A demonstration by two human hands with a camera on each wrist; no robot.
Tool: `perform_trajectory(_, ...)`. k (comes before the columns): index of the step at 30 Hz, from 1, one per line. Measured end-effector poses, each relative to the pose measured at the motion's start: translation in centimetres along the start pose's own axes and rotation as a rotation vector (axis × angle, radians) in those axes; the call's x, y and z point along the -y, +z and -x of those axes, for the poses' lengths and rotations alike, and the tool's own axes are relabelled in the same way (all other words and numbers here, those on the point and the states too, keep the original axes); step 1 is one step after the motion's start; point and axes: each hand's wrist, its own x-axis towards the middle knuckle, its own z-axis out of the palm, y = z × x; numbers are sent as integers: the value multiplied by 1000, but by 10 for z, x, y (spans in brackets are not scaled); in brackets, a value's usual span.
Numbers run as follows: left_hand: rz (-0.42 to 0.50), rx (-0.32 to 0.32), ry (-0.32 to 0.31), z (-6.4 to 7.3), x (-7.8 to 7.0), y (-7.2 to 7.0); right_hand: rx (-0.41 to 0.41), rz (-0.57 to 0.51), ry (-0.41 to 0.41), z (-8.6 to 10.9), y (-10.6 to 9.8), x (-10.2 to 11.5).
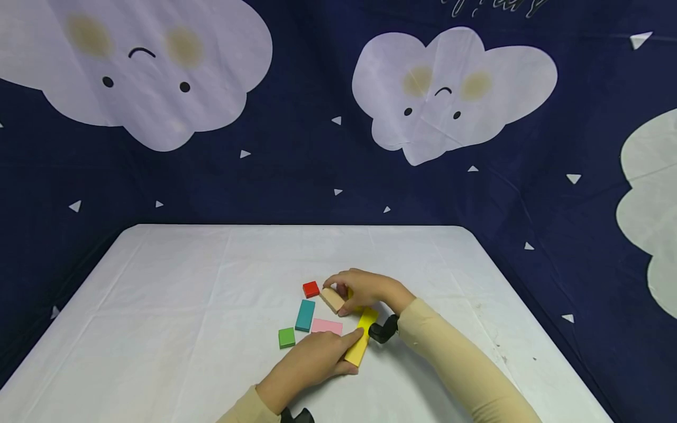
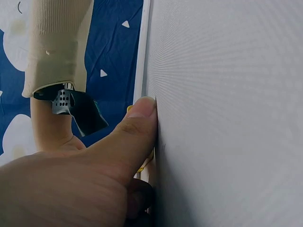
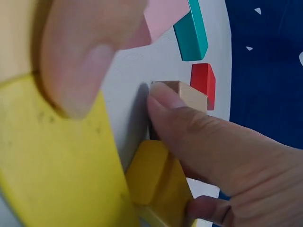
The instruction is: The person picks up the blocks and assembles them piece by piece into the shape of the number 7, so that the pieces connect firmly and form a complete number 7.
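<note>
My left hand (image 1: pixel 321 353) holds a long yellow block (image 1: pixel 361 338) on the table, index finger on its top and thumb at the near end. In the left wrist view, the thumb (image 2: pixel 137 127) lies along the tabletop. Farther back, my right hand (image 1: pixel 370 288) pinches a plain wooden block (image 1: pixel 332 300), thumb at its near end and fingers at the far end. A second, shorter yellow block (image 3: pixel 158 182) sits under the right hand, mostly hidden from the head view. Left of the hands lie a pink block (image 1: pixel 327 326), a teal block (image 1: pixel 305 315) and a red block (image 1: pixel 311 289).
A green block (image 1: pixel 287 338) lies left of the left hand. White cloth covers the table (image 1: pixel 158 329). Behind it hangs a dark blue cloth (image 1: pixel 307 170) with clouds and triangles. A black wrist mount (image 1: pixel 384 329) sits close to the long yellow block.
</note>
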Motion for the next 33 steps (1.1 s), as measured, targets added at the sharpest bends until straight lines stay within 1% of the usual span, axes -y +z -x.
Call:
perform_trajectory(3, 3, 8, -5, 0, 0, 0, -52, 11, -3, -2, 1, 0)
perform_trajectory(5, 7, 13, -7, 0, 0, -1, -92, 15, 10, -2, 1, 0)
perform_trajectory(9, 16, 28, -23, 0, -1, -2, -170, -26, 46, -1, -2, -1)
perform_trajectory(15, 30, 55, -44, -1, -2, -3, -271, -63, 138, 1, -5, -6)
perform_trajectory(21, 33, 58, -54, -2, -2, -3, -384, -88, 232, 8, -4, -17)
perform_trajectory(25, 31, 62, -57, -2, -2, -3, -429, -92, 277, 13, -1, -26)
perform_trajectory(33, 39, 65, -63, -2, -2, -2, -498, -79, 330, 26, 4, -43)
